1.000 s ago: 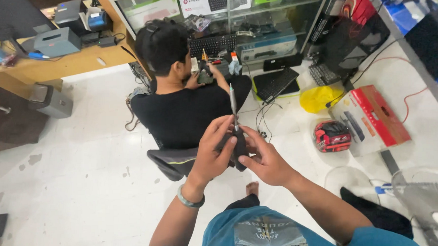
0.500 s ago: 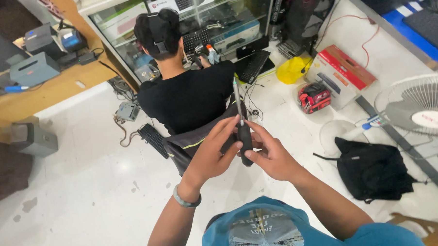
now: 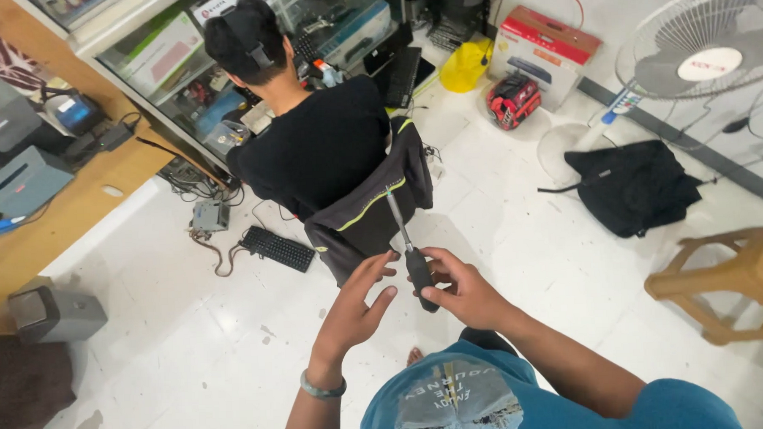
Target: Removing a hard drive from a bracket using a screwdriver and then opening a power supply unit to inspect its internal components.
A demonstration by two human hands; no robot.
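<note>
At far left a grey printer sits on a wooden counter, with a small grey box on the floor below it and a black keyboard lying on the white tiles further in. The left hand is held up in front of the chest, fingers loosely spread and slightly curled, its fingertips just beside the screwdriver but not closed on it. The screwdriver stands nearly upright, tilted a little to the left, its metal shaft pointing up and away from the body and its black handle down in the right hand, which is wrapped around the handle with the thumb laid across the top. To handle it well, I would judge that the right hand should keep a firm grip low on the handle while the left comes in to steady the collar where shaft meets handle, keeping the tip pointed away from the seated person just ahead. A black bag, a fan and a wooden stool stand to the right.
</note>
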